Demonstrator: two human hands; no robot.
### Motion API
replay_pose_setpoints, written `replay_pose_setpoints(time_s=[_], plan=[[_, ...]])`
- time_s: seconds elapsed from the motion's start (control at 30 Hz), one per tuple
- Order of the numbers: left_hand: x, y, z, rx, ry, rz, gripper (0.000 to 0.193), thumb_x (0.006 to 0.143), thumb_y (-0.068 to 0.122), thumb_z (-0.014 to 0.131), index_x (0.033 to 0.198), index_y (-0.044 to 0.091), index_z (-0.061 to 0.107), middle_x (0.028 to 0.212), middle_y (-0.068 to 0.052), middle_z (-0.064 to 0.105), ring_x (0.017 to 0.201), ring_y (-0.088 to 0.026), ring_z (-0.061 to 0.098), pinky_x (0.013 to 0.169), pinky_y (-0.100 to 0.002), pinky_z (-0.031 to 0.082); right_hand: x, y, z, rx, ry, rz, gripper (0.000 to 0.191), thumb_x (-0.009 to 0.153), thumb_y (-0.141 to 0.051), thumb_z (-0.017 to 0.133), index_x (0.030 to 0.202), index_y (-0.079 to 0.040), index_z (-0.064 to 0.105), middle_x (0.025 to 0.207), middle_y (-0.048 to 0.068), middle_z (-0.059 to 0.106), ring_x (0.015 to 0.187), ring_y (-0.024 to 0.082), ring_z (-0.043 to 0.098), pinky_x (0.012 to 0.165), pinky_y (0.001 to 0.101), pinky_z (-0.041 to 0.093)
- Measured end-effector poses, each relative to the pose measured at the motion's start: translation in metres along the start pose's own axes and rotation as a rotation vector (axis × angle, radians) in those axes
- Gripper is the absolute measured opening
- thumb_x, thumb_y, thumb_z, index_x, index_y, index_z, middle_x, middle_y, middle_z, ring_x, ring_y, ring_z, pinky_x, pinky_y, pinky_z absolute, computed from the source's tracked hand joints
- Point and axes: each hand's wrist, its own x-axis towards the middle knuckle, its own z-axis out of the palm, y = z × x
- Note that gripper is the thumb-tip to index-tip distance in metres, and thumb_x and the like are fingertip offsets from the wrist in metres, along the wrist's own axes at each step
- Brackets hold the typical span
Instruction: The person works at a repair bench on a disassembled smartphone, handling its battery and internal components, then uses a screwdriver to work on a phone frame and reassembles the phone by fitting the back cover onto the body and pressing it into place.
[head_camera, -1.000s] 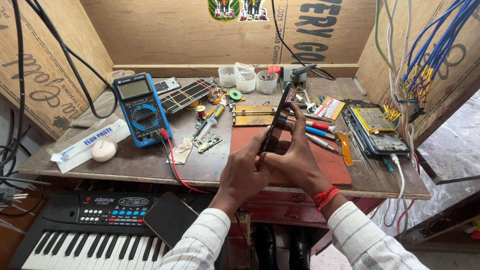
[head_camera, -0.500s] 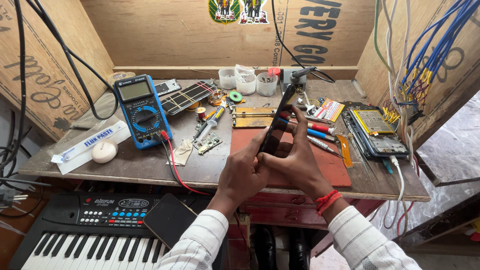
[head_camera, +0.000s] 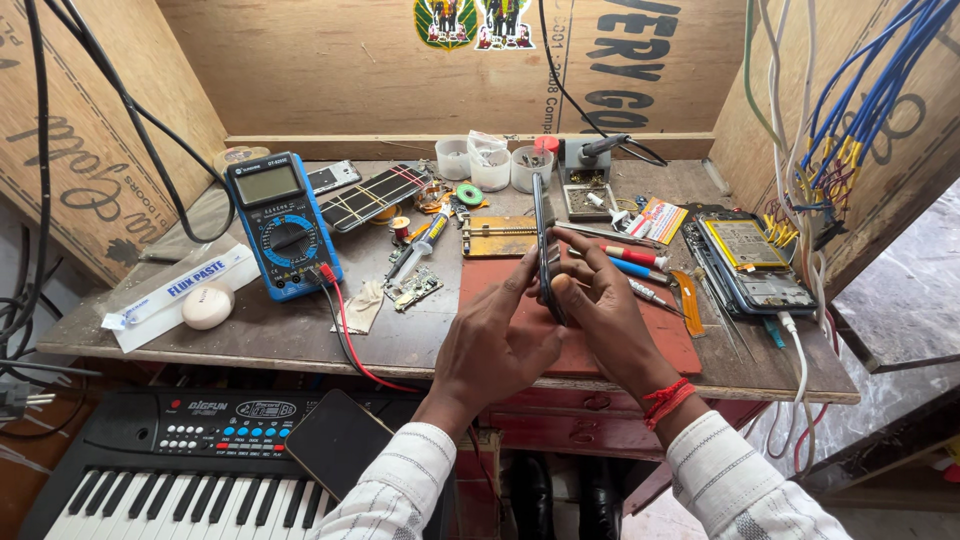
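Phone (head_camera: 541, 235) held edge-on, upright, above red mat (head_camera: 640, 345) at front of workbench (head_camera: 250, 345). Lower end gripped between left hand (head_camera: 497, 345) and right hand (head_camera: 607, 318); fingers of both curled around it, right thumb pressed on edge. Blue multimeter (head_camera: 280, 225) left, opened phone (head_camera: 750, 255) right.

Phone (head_camera: 543, 245) seen by us edge-on, its lower end hidden within our hands' grip, keyboard (head_camera: 150, 470) cut off at bottom edge, table (head_camera: 300, 335) clutter too small to tell

Blue multimeter (head_camera: 282, 222), red mat (head_camera: 600, 320), black phone (head_camera: 543, 245), white striped sleeves (head_camera: 400, 490), red wrist thread (head_camera: 668, 400), black-and-white keyboard (head_camera: 160, 470)
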Motion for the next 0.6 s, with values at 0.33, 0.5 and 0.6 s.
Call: replay_pose_setpoints(time_s=[0.33,0.5,0.6], plan=[[0.001,-0.004,0.001,0.073,0.047,0.075,0.087,0.084,0.019,0.08,0.159,0.007,0.037,0.144,-0.015,0.064,0.117,-0.033,0.068,0.097,-0.041,0.056,-0.005,0.003,-0.001,-0.002,-0.057,0.007,0.064,0.1,-0.047,0.064,0.141,0.0,0.053,0.099,0.01,0.074,0.093,0.016,0.071,0.08,0.0277,0.058],[-0.002,-0.008,0.004,0.076,0.095,0.055,0.065,0.099,0.027,0.073,0.156,0.011,0.046,0.126,-0.009,0.073,0.112,-0.029,0.07,0.095,-0.041,0.058,-0.004,-0.002,-0.001,-0.069,-0.084,-0.007,0.051,0.1,-0.036,0.063,0.137,-0.002,0.054,0.118,0.006,0.075,0.107,0.013,0.07,0.084,0.0251,0.056],[-0.003,-0.01,0.004,0.049,0.109,0.046,0.062,0.101,0.031,0.069,0.155,0.009,0.046,0.119,-0.01,0.075,0.102,-0.028,0.069,0.089,-0.041,0.057,-0.002,-0.004,0.001,-0.048,-0.103,0.016,0.044,0.099,-0.026,0.064,0.135,-0.001,0.054,0.122,0.007,0.072,0.111,0.013,0.07,0.087,0.0266,0.057]])
